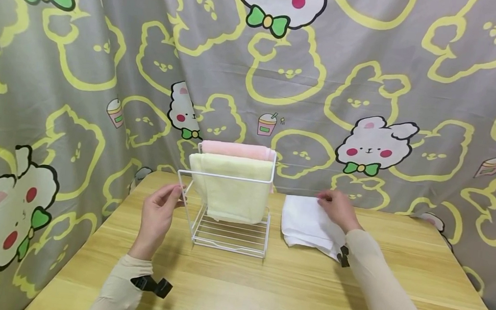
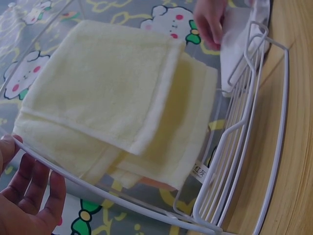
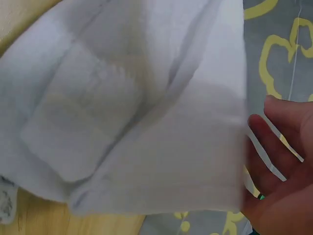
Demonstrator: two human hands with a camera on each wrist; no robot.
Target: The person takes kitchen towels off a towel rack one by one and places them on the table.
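Note:
A white wire rack stands on the table, with a pale yellow towel draped over one bar and a pink towel on the bar behind. My left hand holds the rack's left side wire. Up close, the left wrist view shows the thumb and bent fingers around that wire. A folded white towel is to the rack's right. My right hand is at its upper right edge. In the right wrist view the thumb and fingers are spread apart, with fingertips along the towel's edge.
The wooden table extends in front of the rack and to both sides. A grey patterned curtain hangs close behind the table and along its left side. A small printed tag hangs by the towels' lower edge.

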